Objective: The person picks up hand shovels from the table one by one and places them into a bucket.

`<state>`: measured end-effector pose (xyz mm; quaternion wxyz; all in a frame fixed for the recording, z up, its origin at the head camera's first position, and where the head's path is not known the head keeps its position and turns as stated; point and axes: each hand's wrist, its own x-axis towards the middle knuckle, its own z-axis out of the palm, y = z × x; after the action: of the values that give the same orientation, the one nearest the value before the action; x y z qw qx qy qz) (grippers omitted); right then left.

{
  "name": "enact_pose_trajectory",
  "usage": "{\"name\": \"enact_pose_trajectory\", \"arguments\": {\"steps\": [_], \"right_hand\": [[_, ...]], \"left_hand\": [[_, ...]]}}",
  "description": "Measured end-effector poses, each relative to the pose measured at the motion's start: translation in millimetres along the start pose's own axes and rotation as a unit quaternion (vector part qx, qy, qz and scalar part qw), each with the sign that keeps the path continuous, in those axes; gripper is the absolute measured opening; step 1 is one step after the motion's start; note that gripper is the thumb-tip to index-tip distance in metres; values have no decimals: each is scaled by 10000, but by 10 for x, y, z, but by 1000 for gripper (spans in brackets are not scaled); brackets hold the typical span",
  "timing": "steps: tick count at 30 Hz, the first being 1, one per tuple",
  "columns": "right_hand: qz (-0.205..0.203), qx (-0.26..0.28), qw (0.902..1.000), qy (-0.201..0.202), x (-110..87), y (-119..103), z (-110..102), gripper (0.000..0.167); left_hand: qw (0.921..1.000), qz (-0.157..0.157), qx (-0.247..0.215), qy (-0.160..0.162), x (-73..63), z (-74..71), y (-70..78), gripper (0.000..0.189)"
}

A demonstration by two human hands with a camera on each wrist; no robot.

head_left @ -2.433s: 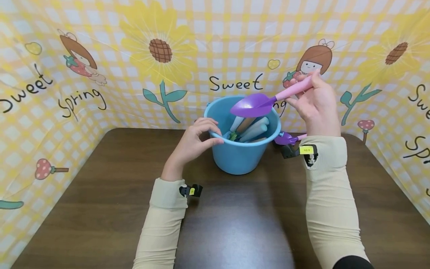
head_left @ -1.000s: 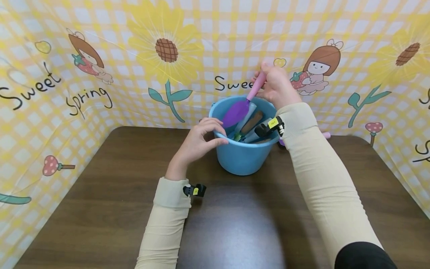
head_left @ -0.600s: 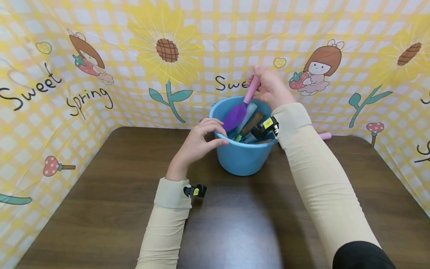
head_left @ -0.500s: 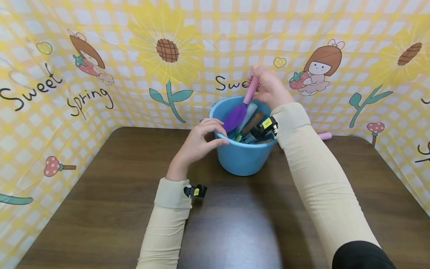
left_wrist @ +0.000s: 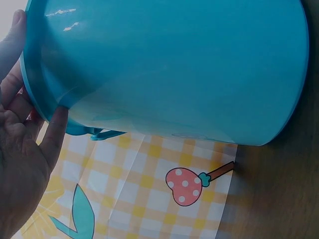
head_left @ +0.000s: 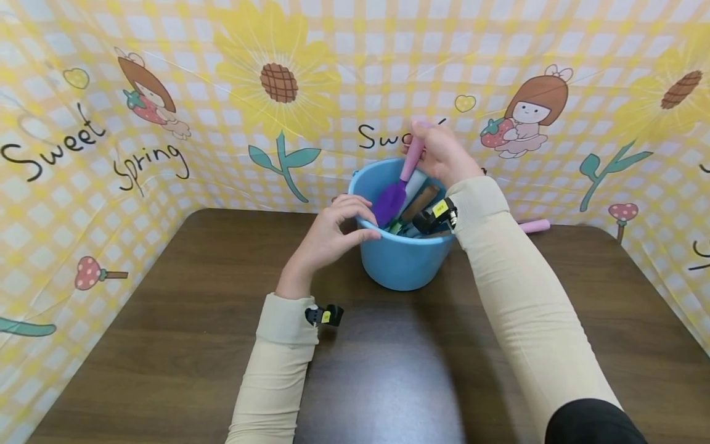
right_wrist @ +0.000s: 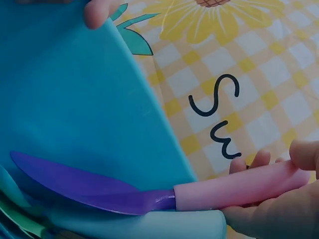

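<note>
A blue bucket (head_left: pixel 405 265) stands upright at the back middle of the table. My left hand (head_left: pixel 335 233) grips its left rim, the thumb lying along the near edge; the left wrist view shows this hand (left_wrist: pixel 27 137) around the rim too. With my right hand (head_left: pixel 446 154) I hold the pink handle of a purple trowel (head_left: pixel 389 203). Its blade points down inside the bucket's left part. In the right wrist view the trowel (right_wrist: pixel 94 186) lies alongside a pale blue handle (right_wrist: pixel 164 225). Fingers partly hide the handle's upper end.
Inside the bucket are several other tools, including a brown handle (head_left: pixel 420 202); their lower ends are hidden. Another pink handle (head_left: pixel 535 226) lies on the table right of the bucket, partly behind my right sleeve. A checked yellow cloth (head_left: pixel 344 74) hangs close behind the bucket.
My right hand has come left over the bucket and tilted the trowel from nearly level to steep, lowering the blade inside. The left hand has stayed on the rim.
</note>
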<state>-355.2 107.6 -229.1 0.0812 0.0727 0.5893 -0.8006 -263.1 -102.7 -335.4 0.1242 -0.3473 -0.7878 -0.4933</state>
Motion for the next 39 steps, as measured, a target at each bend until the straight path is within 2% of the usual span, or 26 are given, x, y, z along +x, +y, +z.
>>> {"name": "enact_pose_trajectory", "arguments": {"steps": [7,18,24,34,39], "right_hand": [[-229,-932,9947,-359,3,27,-21,11],[-242,-2101,9743,-776,37,109,-31,8],[-233,-2600,9622,-776,51,126,-19,8],[-173,-2733,9582,-826,43,121,-17,14],[-27,-2364,9667,-982,29,67,-60,19]], "left_hand": [[10000,10,-46,-11,8,4,1,13],[10000,-9,-28,-22,-2,5,13,12],[10000,-39,-18,-33,0,7,17,13],[10000,-2,-41,-27,2,6,15,12],[10000,13,-29,-18,4,11,11,12]]}}
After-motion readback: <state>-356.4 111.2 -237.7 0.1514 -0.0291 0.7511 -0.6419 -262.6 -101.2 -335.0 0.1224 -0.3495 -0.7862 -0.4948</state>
